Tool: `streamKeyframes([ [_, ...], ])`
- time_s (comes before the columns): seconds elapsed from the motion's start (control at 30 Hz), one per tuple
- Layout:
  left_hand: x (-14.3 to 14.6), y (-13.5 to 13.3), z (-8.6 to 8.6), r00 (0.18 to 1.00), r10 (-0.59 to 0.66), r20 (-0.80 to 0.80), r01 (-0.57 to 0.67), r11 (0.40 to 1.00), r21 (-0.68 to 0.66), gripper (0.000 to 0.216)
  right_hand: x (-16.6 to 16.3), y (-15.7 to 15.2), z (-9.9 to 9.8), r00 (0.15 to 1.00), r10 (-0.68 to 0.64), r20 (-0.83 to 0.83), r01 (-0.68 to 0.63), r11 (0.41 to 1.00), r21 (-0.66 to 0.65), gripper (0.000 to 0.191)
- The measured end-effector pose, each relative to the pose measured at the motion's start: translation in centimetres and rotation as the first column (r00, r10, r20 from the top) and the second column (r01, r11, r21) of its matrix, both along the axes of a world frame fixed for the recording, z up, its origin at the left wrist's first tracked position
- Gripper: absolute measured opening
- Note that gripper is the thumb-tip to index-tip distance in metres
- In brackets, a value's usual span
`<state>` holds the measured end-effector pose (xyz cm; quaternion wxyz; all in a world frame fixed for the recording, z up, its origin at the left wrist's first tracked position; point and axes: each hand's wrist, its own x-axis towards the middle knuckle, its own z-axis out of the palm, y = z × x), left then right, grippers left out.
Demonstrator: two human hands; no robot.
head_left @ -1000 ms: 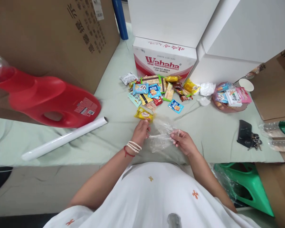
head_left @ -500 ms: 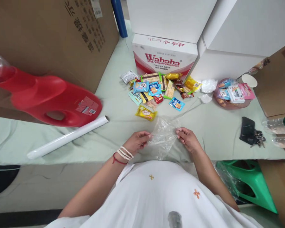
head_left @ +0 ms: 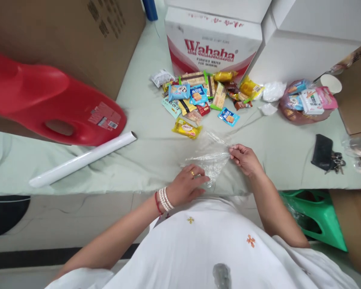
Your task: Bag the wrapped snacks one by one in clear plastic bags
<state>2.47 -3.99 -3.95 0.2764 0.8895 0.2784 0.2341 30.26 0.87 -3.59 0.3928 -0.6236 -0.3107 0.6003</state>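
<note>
A thin clear plastic bag [head_left: 209, 162] hangs crumpled over the table near its front edge. My right hand [head_left: 243, 158] pinches the bag's right corner. My left hand [head_left: 191, 184], with a ring and bead bracelets, lies at the bag's lower left side, fingers apart and not gripping it. Just beyond the bag lies a yellow snack packet [head_left: 186, 128]. Behind that is a loose pile of wrapped snacks, among them a blue packet [head_left: 228, 117] and a light blue packet [head_left: 179, 92].
A red detergent jug [head_left: 87, 108] and a white roll [head_left: 84, 159] lie at left. Behind the snacks stands a Wahaha carton [head_left: 213, 44]. To the right are a snack-filled bowl [head_left: 289, 116], a paper cup [head_left: 331, 83] and a black pouch with keys [head_left: 321, 152]. Below is a green stool [head_left: 331, 220].
My left hand has let go of the bag's left edge and moved down and right, opening its fingers. My right hand keeps its pinch. The view has tilted slightly downward.
</note>
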Motion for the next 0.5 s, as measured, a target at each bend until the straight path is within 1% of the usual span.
streamKeyframes([
  [0.03, 0.4, -0.2, -0.6, 0.999, 0.004, -0.04, -0.004, 1.0, -0.005, 0.026, 0.1, -0.1, -0.2, 1.0, -0.001, 0.006, 0.001, 1.0, 0.002, 0.046],
  [0.1, 1.0, -0.5, -1.8, 0.996, 0.025, -0.088, -0.028, 0.999, -0.035, 0.022, 0.2, -0.3, -0.6, 1.0, -0.009, 0.017, 0.009, 1.0, -0.001, 0.046],
  [0.17, 1.3, -0.7, -2.7, 0.995, 0.058, -0.085, -0.066, 0.994, -0.092, 0.018, 0.2, -0.6, -0.9, 0.999, -0.033, 0.018, 0.033, 0.999, -0.002, 0.047],
  [0.2, 1.4, -0.7, -3.0, 0.995, 0.074, -0.068, -0.082, 0.989, -0.126, 0.02, 0.2, -0.9, -1.0, 0.999, -0.049, 0.013, 0.049, 0.999, -0.002, 0.047],
  [0.33, 1.3, -0.5, -3.0, 0.994, 0.101, 0.044, -0.087, 0.965, -0.247, 0.024, 0.2, -2.0, -0.8, 0.995, -0.093, -0.022, 0.093, 0.996, 0.007, 0.048],
  [0.4, 1.2, -0.3, -2.7, 0.985, 0.145, 0.097, -0.108, 0.942, -0.317, 0.022, 0.0, -2.9, -0.5, 0.991, -0.13, -0.016, 0.13, 0.991, 0.04, 0.049],
  [0.43, 1.2, -0.3, -2.5, 0.977, 0.18, 0.115, -0.127, 0.923, -0.363, 0.022, -0.2, -3.5, -0.3, 0.986, -0.169, 0.004, 0.168, 0.983, 0.071, 0.049],
  [0.5, 1.4, -0.2, -2.3, 0.956, 0.266, 0.125, -0.18, 0.865, -0.469, 0.02, -0.7, -5.0, 0.2, 0.96, -0.273, 0.066, 0.262, 0.954, 0.148, 0.042],
])
